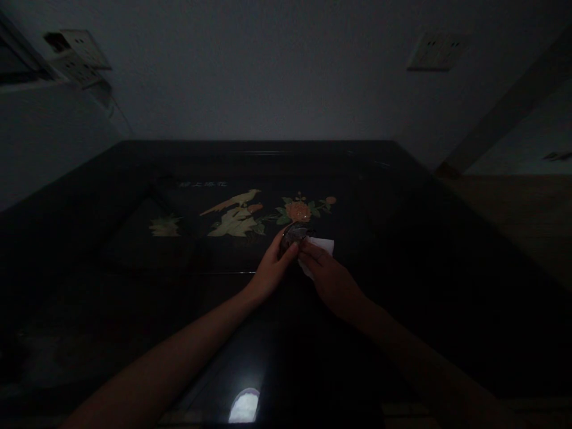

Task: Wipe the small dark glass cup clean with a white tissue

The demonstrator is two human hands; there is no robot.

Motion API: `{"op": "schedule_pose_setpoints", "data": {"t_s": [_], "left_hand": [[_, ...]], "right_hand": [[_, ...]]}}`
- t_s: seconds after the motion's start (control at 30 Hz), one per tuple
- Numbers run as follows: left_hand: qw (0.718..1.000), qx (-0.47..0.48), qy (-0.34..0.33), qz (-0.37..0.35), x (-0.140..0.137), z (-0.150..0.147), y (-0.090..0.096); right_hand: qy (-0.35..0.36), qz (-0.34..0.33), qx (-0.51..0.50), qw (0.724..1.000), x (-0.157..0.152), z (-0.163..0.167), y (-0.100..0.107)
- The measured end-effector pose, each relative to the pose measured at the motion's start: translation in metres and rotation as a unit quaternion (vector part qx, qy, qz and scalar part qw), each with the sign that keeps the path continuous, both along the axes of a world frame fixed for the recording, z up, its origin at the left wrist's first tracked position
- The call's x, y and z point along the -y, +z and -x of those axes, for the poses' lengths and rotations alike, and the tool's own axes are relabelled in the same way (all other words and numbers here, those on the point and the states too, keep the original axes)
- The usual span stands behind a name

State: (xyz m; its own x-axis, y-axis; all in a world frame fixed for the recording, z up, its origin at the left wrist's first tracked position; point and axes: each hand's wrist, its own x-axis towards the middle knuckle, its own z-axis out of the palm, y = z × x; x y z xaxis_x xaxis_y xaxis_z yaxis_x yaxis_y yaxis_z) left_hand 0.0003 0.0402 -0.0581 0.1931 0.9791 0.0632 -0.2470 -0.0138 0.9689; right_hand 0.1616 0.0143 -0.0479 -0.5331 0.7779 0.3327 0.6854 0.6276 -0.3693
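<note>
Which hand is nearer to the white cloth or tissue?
Right. The right hand is touching the white cloth or tissue, its fingers over it; the left hand is off to its left, holding a shiny, see-through object.

Dim room, low light. You've got a glossy black surface [379,202], bird-and-flower inlay [236,223] on its top. Pale wall [268,77] behind the surface; sockets [84,47] beyond its far left corner, another socket plate [433,52] beyond its far right. Brownish floor [504,220] right of it. Bright reflection [244,406] at its near side.
</note>
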Motion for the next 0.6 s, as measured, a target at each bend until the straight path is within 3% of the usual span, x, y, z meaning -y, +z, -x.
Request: {"op": "schedule_pose_setpoints", "data": {"t_s": [0.17,0.3,0.37,0.47,0.53,0.6], "left_hand": [[1.000,-0.015,-0.007,-0.011,0.000,0.002,0.001],[0.999,-0.040,-0.014,-0.029,0.001,0.002,0.004],[0.998,-0.047,-0.021,-0.040,0.002,0.002,0.007],[0.996,-0.061,-0.028,-0.058,0.003,0.002,0.009],[0.995,-0.069,-0.029,-0.066,0.004,0.003,0.008],[0.995,-0.069,-0.028,-0.063,0.003,0.003,0.007]], "right_hand": [[0.019,0.071,-0.093,0.993,0.006,0.004,-0.003],[0.005,0.167,-0.197,0.966,0.011,0.007,-0.001],[-0.008,0.246,-0.277,0.929,0.012,0.009,0.002],[-0.025,0.372,-0.430,0.822,0.013,0.011,0.005],[-0.028,0.421,-0.498,0.758,0.014,0.012,0.006],[-0.027,0.434,-0.510,0.742,0.013,0.011,0.005]]}}
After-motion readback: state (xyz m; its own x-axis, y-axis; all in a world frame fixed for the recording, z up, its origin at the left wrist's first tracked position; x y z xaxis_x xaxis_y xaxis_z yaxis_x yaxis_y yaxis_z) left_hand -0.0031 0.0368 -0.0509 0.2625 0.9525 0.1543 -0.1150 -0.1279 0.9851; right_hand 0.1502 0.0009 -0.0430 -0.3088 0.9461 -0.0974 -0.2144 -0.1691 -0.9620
